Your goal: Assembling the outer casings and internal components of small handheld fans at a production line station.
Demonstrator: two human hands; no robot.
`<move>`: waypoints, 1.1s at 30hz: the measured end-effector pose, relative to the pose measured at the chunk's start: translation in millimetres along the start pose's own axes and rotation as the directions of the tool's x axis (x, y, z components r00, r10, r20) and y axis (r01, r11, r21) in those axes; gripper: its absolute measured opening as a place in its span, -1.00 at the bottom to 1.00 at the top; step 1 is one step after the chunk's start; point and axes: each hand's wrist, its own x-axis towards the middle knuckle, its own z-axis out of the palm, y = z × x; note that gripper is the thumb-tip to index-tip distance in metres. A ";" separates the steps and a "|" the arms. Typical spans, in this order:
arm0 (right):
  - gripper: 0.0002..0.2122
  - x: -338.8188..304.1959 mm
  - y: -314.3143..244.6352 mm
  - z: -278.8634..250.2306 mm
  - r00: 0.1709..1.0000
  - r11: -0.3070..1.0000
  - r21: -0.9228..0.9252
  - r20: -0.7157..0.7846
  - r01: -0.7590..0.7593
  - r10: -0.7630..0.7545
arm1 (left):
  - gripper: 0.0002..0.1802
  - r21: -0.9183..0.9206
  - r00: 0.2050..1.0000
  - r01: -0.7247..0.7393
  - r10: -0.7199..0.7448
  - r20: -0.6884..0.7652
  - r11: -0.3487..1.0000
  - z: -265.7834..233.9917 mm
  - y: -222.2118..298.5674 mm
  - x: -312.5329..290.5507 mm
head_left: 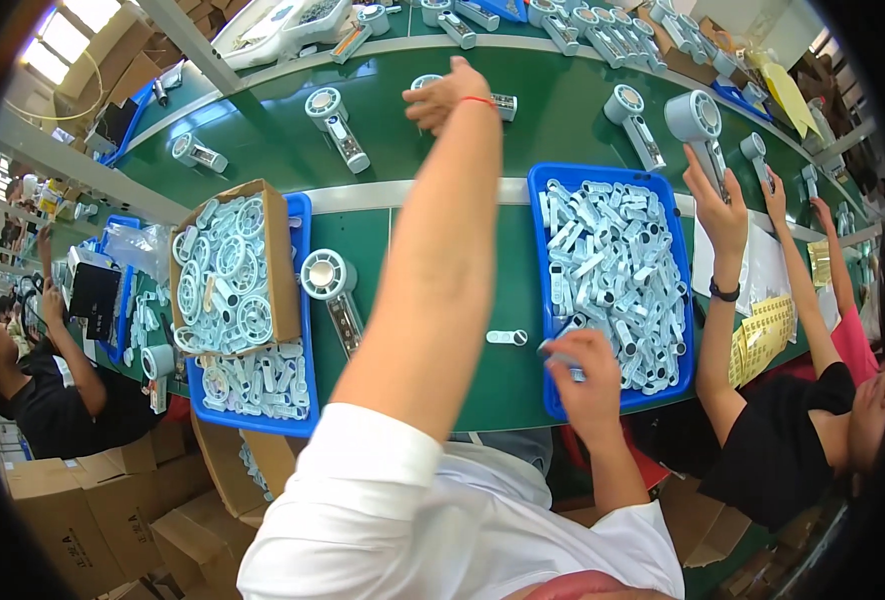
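Note:
My left hand [445, 98] reaches far out over the green conveyor belt with its fingers spread. It is over a light-blue handheld fan [506, 106], which it partly covers. At the near left edge of a blue tray [537, 215], my right hand [591, 378] is closed in a pinch on a small light-blue plastic part [561, 356]. Many similar small parts [618, 275] fill that tray. A single oblong part [507, 338] lies on the bench between my arms. Left of my left forearm lies another handheld fan [329, 276], its handle showing inner components.
More fans [338, 125] lie along the conveyor belt [553, 125]. At left, a cardboard box [285, 265] of ring-shaped parts stands in a blue tray [308, 375]. A co-worker's hand [720, 205] holds a fan [694, 118] at right. Another person [73, 390] sits at left.

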 end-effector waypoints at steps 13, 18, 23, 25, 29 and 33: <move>-0.76 -43.6 -13.0 43.8 0.852 0.783 -0.447 0.488 0.432 -0.191 | -0.49 0.110 0.966 -0.233 0.216 0.144 0.966 82.8 -32.2 -23.4; -0.77 -32.4 -29.7 30.6 0.957 0.986 -0.059 0.257 0.155 -0.135 | -0.56 -0.581 0.553 -0.721 0.819 -0.154 0.377 38.9 -10.1 -8.0; -0.69 -24.8 -11.3 15.0 0.965 0.626 0.734 0.192 -0.263 0.179 | -0.54 -0.861 0.324 -0.399 0.927 0.189 0.315 -175.0 11.7 -77.6; -0.67 -16.2 -3.1 18.5 0.954 0.515 0.804 0.232 -0.298 0.190 | -0.50 -0.939 0.112 -0.230 0.965 0.236 0.256 -199.5 -42.9 -51.6; -0.68 -21.6 -10.7 28.1 0.928 0.495 0.784 0.324 -0.373 0.186 | -0.44 -0.663 0.333 -0.228 0.697 0.635 0.713 -275.5 -177.6 -69.5; -0.70 -33.2 -19.9 34.2 0.935 0.566 0.746 0.305 -0.351 0.178 | -0.44 -0.528 0.268 0.023 0.504 0.821 0.849 -275.5 -257.7 -80.0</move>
